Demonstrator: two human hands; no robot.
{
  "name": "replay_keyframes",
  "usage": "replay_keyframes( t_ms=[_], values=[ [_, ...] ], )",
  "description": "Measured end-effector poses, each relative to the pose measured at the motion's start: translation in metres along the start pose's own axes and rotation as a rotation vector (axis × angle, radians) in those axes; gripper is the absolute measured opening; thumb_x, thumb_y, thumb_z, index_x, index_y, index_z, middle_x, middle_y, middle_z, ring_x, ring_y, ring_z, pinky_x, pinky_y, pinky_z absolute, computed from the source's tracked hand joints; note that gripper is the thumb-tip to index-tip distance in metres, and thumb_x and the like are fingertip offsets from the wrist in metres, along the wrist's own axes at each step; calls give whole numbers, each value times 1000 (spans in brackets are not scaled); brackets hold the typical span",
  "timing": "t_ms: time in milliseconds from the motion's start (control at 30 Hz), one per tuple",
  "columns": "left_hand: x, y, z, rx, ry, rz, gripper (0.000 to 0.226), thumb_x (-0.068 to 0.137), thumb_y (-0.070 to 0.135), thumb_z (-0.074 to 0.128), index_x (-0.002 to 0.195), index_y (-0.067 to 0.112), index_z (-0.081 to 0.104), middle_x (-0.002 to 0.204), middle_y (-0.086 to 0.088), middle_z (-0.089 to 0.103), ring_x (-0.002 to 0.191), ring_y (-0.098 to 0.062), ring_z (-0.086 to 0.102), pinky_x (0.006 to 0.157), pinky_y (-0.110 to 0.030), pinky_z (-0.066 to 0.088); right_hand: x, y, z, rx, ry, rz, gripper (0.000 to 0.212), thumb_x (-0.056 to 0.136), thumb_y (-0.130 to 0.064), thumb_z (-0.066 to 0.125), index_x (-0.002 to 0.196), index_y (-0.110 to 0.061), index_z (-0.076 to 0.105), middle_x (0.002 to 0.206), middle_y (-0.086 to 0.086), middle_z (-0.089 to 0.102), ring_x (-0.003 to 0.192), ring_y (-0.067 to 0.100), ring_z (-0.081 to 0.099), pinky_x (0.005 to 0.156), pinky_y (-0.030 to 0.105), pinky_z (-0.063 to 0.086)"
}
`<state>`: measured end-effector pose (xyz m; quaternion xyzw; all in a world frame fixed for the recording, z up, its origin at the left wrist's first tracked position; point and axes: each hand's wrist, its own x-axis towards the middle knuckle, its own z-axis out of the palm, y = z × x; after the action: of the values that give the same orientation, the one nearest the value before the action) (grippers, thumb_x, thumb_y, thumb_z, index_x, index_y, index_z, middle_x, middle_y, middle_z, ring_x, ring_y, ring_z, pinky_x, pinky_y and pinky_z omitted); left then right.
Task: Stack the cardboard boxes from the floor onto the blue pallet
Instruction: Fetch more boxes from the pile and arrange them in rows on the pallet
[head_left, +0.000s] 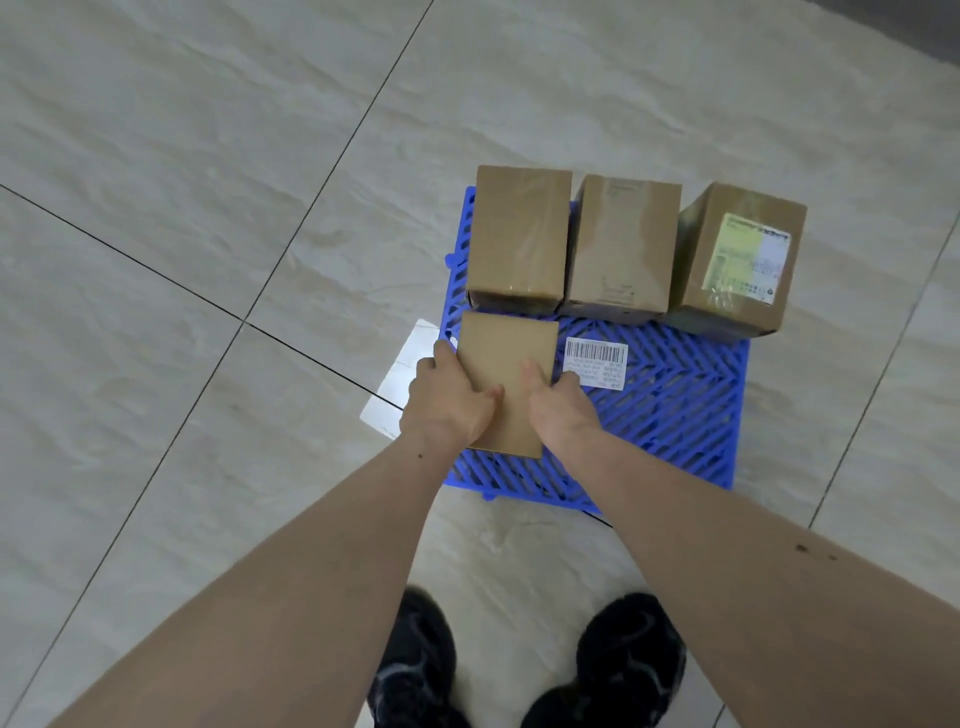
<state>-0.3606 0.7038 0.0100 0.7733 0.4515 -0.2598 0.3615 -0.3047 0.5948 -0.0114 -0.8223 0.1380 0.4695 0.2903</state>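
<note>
There is one view only, from the wearer's head, tilted steeply down and a little forward. Both bare forearms reach away from the lens to the left hand (449, 397) and right hand (563, 408), which sit near mid-frame. Nearer than the hands, at the bottom edge, are the wearer's dark shoes (524, 670); beyond them, tiled floor (208, 156) fills the frame's top.

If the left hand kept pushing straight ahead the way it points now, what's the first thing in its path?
Probably the leftmost box in the back row; the left hand and the box it holds point at it.
</note>
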Motion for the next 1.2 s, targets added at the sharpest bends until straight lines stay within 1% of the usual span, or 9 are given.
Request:
replay_keyframes(
  t_ms=[100, 233, 333, 567, 667, 767, 867, 1033, 1200],
  values=[
    [-17, 13, -23, 79, 21, 22, 65, 85, 41, 63, 137, 17, 32, 130, -9, 42, 117, -32, 49, 93, -49, 47, -25, -2, -20, -61, 5, -34, 67, 99, -57, 30, 144, -8, 34, 135, 15, 51, 120, 33, 50, 91, 38, 40],
    [-43, 46, -59, 204, 80, 92, 59, 91, 39, 58, 136, 10, 34, 131, -13, 42, 119, -33, 48, 90, -45, 45, -65, -3, -61, -99, 19, -69, 58, 100, -53, 33, 134, -7, 42, 117, 11, 57, 104, 30, 52, 79, 34, 38],
    [-65, 83, -80, 281, 50, 160, 50, 91, 42, 54, 128, 11, 41, 127, -13, 46, 117, -32, 49, 91, -44, 46, -95, -4, -101, -102, 45, -99, 57, 100, -49, 36, 137, -7, 40, 127, 14, 57, 116, 33, 52, 88, 36, 41],
    [-138, 197, -90, 497, -59, 448, 51, 93, 41, 51, 131, 8, 44, 126, -12, 58, 117, -32, 53, 94, -37, 43, -160, 11, -210, -19, 226, -85, 60, 99, -52, 40, 140, -8, 38, 138, 15, 53, 127, 33, 48, 100, 37, 38],
    [-177, 242, -71, 547, -89, 546, 49, 94, 40, 51, 132, 10, 43, 123, -9, 57, 116, -29, 52, 88, -34, 41, -183, 27, -257, 32, 303, -71, 60, 99, -51, 38, 140, -7, 38, 133, 15, 56, 124, 32, 51, 97, 35, 39],
    [-216, 284, -41, 635, -75, 644, 47, 93, 43, 51, 128, 13, 48, 126, -9, 56, 119, -30, 50, 90, -33, 38, -201, 51, -304, 88, 367, -70, 60, 99, -50, 39, 140, -5, 38, 131, 16, 58, 124, 33, 51, 98, 36, 39],
    [-248, 322, -1, 652, -127, 692, 47, 95, 39, 51, 128, 6, 50, 124, -13, 58, 121, -30, 51, 85, -31, 37, -213, 86, -354, 124, 415, -53, 62, 99, -51, 40, 140, -5, 39, 133, 18, 57, 127, 34, 49, 102, 36, 38],
    [-292, 379, 81, 637, -162, 739, 52, 93, 45, 54, 128, 7, 47, 128, -14, 56, 122, -31, 50, 98, -38, 40, -226, 163, -441, 191, 426, -21, 64, 100, -51, 37, 146, -7, 35, 141, 15, 50, 131, 33, 45, 105, 37, 35],
    [-337, 432, 164, 642, -199, 767, 52, 93, 47, 52, 130, 11, 47, 126, -8, 56, 117, -28, 52, 95, -37, 44, -234, 245, -521, 216, 440, 24, 63, 100, -52, 36, 145, -7, 36, 142, 15, 50, 131, 33, 44, 104, 37, 35]
  ],
)
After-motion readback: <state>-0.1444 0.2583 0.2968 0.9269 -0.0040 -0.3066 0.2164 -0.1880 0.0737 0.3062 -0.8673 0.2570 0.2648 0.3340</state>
